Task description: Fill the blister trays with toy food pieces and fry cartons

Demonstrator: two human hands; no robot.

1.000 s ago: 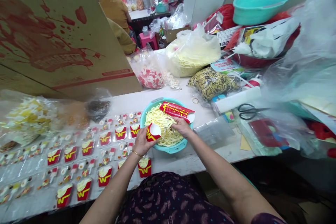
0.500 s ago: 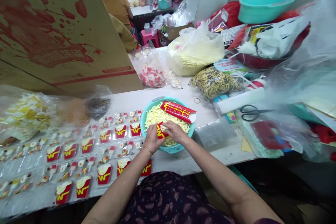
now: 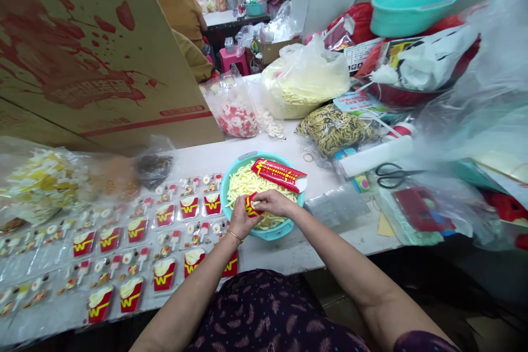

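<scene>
Over a turquoise basin (image 3: 267, 235) of pale yellow toy French fries (image 3: 239, 182), my left hand (image 3: 240, 219) is closed around a small red fry box (image 3: 250, 206) with a yellow W. My right hand (image 3: 273, 202) has its fingers pinched at the box's opening, with pale fries partly visible at the fingertips. A nested stack of red fry boxes (image 3: 278, 174) lies on the fries behind my hands. Left of the basin, filled fry boxes (image 3: 190, 207) rest in rows on clear packs with other miniature foods.
Large cardboard boxes (image 3: 103, 77) stand at back left. Behind the basin are bags of red-and-white pieces (image 3: 237, 118), pale fries (image 3: 305, 85) and dark yellow strands (image 3: 336, 129). Black scissors (image 3: 391, 175) lie to the right. Another person (image 3: 179, 11) sits in the background.
My right fingers have shifted slightly at the box's opening, and the box is turned a little in my left hand. The whole view has moved slightly.
</scene>
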